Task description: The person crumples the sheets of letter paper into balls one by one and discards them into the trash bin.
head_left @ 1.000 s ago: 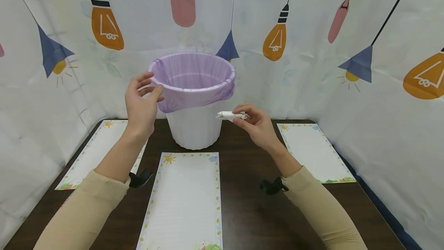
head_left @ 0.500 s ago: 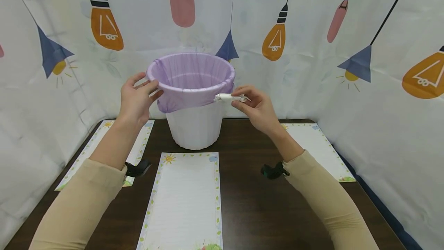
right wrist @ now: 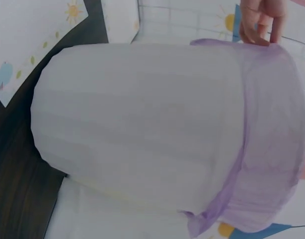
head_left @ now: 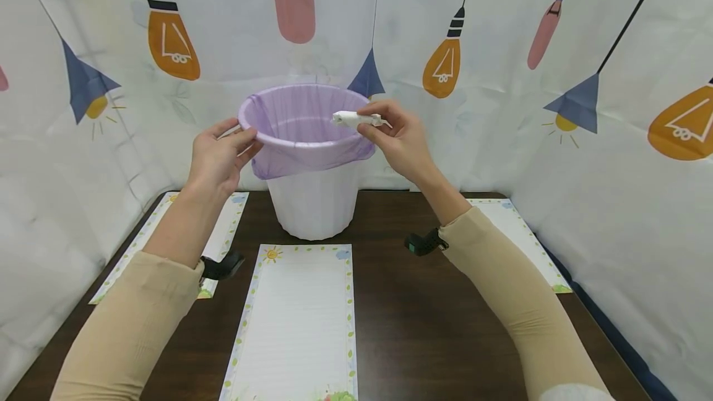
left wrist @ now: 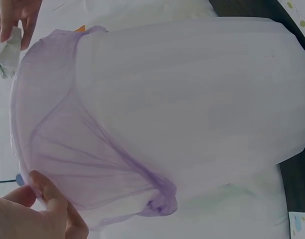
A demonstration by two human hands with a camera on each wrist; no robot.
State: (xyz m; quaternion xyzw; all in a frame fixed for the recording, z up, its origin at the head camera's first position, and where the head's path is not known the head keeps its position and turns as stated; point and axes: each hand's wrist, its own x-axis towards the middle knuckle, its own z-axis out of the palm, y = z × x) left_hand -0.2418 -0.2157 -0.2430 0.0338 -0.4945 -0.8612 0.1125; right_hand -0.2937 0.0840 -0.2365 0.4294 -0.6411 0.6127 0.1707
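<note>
A white ribbed trash bin (head_left: 313,206) stands upright, lined with a purple trash bag (head_left: 306,158) folded over its rim. My left hand (head_left: 214,156) pinches the rim and bag at the left side; its thumb and fingertips also show in the left wrist view. My right hand (head_left: 402,140) holds a small white crumpled roll (head_left: 350,119) with a loose end between thumb and fingers, over the right part of the bin's opening. Faint green marks show on that crumpled roll (left wrist: 8,55) in the left wrist view. The right wrist view does not show my right hand.
A bordered sheet of paper (head_left: 303,320) lies in front of the bin on the dark table (head_left: 406,327). Other bordered sheets lie at left (head_left: 225,228) and right (head_left: 520,243), partly under my arms. A white curtain (head_left: 501,30) printed with lamps surrounds the table.
My right hand has risen and moved slightly left, carrying the white crumpled roll from beside the bin to over its opening. My left hand has closed onto the bin's rim.
</note>
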